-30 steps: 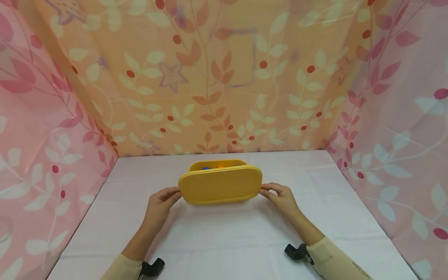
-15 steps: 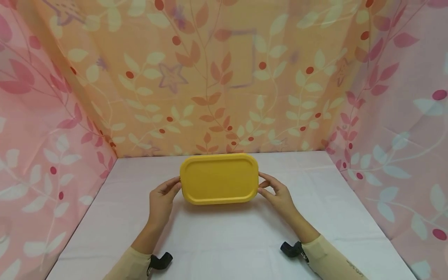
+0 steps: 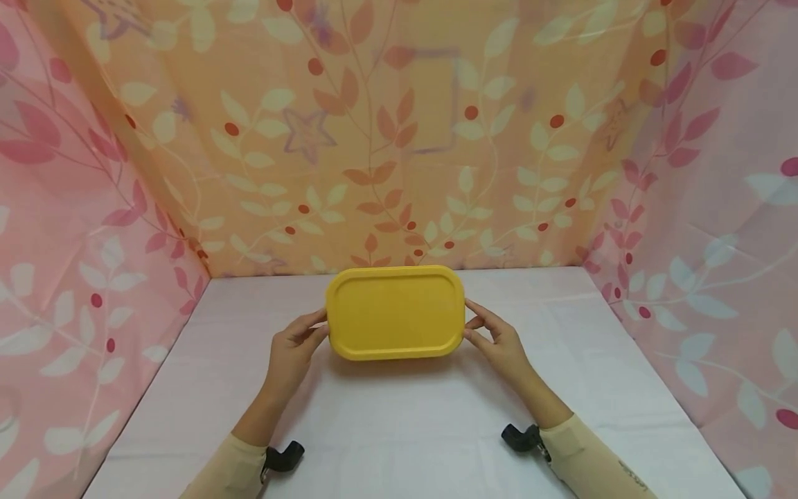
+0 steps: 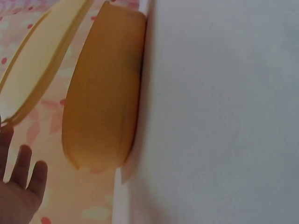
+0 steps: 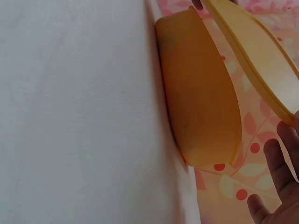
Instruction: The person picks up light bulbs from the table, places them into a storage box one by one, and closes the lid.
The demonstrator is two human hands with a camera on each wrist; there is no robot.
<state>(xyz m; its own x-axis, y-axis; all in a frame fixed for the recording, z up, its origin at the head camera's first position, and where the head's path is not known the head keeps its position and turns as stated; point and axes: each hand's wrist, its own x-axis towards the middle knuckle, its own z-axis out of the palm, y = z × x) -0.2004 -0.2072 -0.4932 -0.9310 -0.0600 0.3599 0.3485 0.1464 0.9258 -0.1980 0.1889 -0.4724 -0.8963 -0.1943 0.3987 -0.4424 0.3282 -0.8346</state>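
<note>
Both hands hold a yellow lid by its two short ends in the head view. My left hand pinches the left end, and my right hand pinches the right end between thumb and fingers. Below the lid stands a deep yellow box on the white table, seen from its sides in both wrist views. A gap shows between lid and box there, the lid tilted above the rim. From the head view the lid covers the box and its contents. Some fingers of each hand are spread free of the lid.
A white cloth covers the table. Behind it hangs an orange leaf-print curtain, close to the box. Pink printed curtains flank the left and right sides. Black wrist-camera mounts stick out from the sleeves.
The lid has tipped from steeply upright to flatter and moved back over the box. Blue and orange things inside, visible a second ago, are now hidden. Both hands keep their hold.
</note>
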